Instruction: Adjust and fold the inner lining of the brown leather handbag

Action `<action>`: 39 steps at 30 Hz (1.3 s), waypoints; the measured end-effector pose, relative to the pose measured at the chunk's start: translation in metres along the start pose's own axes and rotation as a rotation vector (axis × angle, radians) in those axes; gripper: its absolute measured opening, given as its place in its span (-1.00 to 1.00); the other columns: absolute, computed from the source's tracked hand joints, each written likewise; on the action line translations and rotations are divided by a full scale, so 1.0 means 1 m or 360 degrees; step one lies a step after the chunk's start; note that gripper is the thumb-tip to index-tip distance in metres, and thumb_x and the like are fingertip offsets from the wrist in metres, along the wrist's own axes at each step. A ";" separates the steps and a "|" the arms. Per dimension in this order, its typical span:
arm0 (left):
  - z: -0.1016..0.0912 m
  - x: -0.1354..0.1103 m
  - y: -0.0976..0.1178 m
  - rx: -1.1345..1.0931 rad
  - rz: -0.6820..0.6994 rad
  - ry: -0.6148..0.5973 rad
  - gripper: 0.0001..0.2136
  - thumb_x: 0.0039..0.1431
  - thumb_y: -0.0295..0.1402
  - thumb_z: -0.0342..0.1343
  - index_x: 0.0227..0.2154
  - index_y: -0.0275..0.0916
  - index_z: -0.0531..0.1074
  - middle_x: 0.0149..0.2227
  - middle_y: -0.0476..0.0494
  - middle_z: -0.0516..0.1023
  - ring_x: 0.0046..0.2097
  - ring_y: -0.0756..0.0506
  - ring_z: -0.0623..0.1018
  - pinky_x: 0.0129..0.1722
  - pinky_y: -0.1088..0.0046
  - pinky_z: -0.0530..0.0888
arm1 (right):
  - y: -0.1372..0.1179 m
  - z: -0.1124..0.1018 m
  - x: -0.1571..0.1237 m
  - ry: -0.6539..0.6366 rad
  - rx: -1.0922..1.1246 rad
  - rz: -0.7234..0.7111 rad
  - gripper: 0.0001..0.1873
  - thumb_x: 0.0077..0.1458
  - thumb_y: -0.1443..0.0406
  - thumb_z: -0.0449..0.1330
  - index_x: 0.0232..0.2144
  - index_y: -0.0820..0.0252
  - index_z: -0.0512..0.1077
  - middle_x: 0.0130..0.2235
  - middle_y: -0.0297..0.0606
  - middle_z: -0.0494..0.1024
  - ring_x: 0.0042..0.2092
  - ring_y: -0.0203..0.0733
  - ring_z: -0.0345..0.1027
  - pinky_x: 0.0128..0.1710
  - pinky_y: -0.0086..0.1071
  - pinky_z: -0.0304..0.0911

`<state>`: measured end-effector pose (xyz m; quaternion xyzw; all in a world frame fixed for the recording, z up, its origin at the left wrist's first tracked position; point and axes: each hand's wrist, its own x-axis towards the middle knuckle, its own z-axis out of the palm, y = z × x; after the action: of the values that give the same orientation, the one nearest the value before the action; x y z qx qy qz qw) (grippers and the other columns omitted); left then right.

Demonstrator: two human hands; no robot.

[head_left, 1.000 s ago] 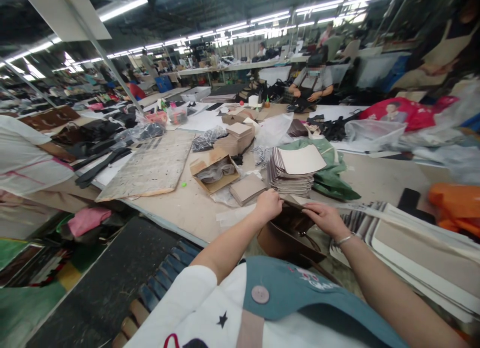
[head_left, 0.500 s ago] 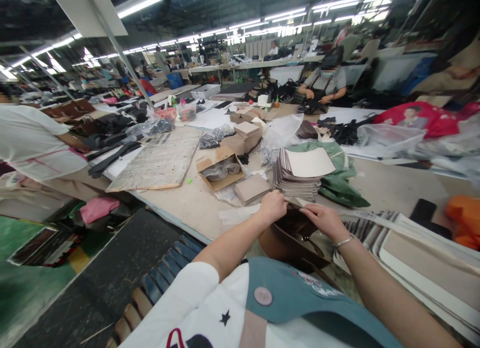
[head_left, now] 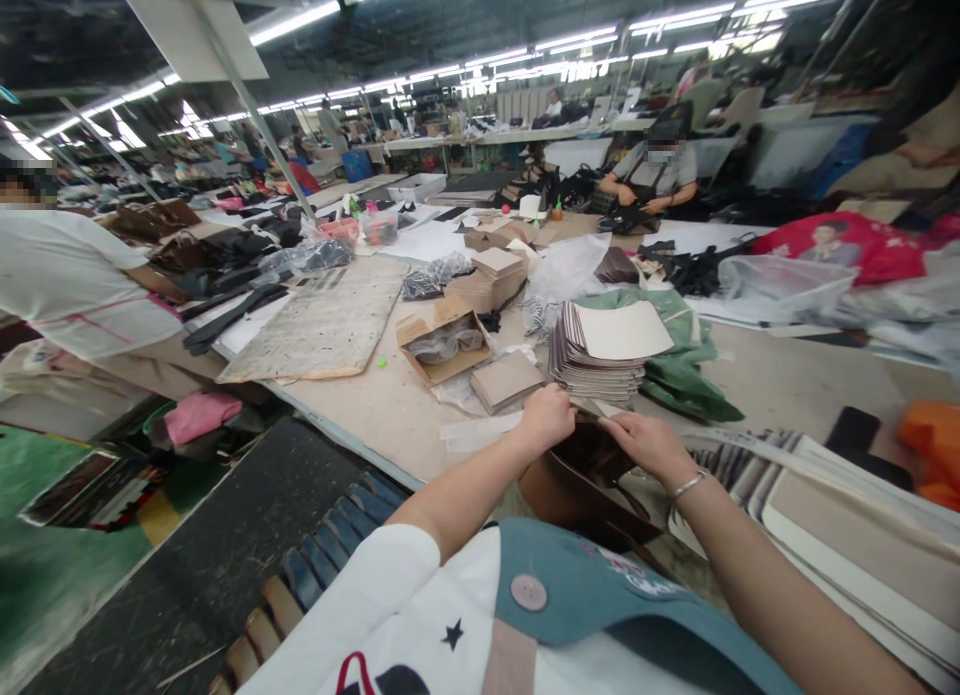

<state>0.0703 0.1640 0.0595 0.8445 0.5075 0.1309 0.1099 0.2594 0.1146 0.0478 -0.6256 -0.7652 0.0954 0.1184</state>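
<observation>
A brown leather bag (head_left: 559, 490) stands at the table's front edge, close to my body, its mouth gaping towards me. My left hand (head_left: 549, 415) is closed in a fist on the far left of its rim. On the rim's right side, my right hand (head_left: 649, 443) pinches the edge between thumb and fingers. A strip of pale lining or board shows between the two hands. Just beyond them rises a stack of pale panels with dark edges (head_left: 611, 350). The inside of the bag is dark and its contents cannot be made out.
An opened cardboard box (head_left: 442, 345) and a small pile of tan boards (head_left: 507, 380) lie left of the panels. Green plastic (head_left: 686, 375) lies behind. More layered panels (head_left: 840, 515) are at right. One co-worker (head_left: 82, 285) stands left; another (head_left: 652, 170) sits across.
The view has shifted slightly, so the scene sits a little lower and further right. Both hands keep their grip on the bag's rim, with hardly any movement.
</observation>
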 end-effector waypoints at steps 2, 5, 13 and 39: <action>0.002 0.000 0.000 -0.0001 0.0000 0.0007 -0.76 0.15 -0.28 -0.03 -0.35 -0.29 0.50 -0.22 -0.21 0.48 -0.17 -0.13 0.48 -0.15 0.36 0.46 | -0.006 -0.002 0.004 -0.0041 -0.0091 0.0020 -0.48 0.19 -0.08 -0.12 -0.31 0.03 0.52 -0.26 -0.31 0.55 -0.23 -0.16 0.40 -0.28 -0.35 0.20; 0.004 -0.001 -0.003 -0.0024 0.0012 0.0036 -0.78 0.15 -0.30 -0.03 -0.38 -0.28 0.48 -0.25 -0.19 0.47 -0.19 -0.12 0.48 -0.16 0.37 0.46 | -0.015 0.000 0.010 -0.0045 -0.0248 0.0073 -0.50 0.21 -0.03 -0.12 -0.31 0.05 0.52 -0.28 -0.26 0.55 -0.24 -0.15 0.40 -0.31 -0.35 0.18; -0.015 -0.030 -0.004 -0.0273 0.0097 0.0250 -0.57 -0.03 0.00 0.17 -0.20 -0.22 0.38 0.08 -0.17 0.30 0.06 -0.14 0.35 0.10 0.33 0.32 | -0.018 0.007 0.012 0.0019 -0.0352 0.0087 -0.53 0.25 0.08 -0.14 -0.39 0.18 0.47 -0.32 -0.20 0.51 -0.30 -0.16 0.37 -0.38 -0.36 0.07; -0.029 -0.035 0.007 0.0068 0.0596 -0.0325 -0.74 0.02 -0.09 0.16 -0.31 -0.11 0.53 0.26 -0.13 0.15 0.31 -0.38 -0.02 0.14 -0.33 -0.05 | -0.035 -0.008 -0.067 0.0136 -0.0523 0.0229 -0.56 0.26 0.14 -0.12 -0.47 0.21 0.42 -0.39 -0.25 0.48 -0.37 -0.21 0.34 -0.45 -0.35 -0.07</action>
<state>0.0504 0.1309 0.0855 0.9351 0.3306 0.0519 0.1166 0.2417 0.0417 0.0612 -0.6930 -0.7181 -0.0493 0.0401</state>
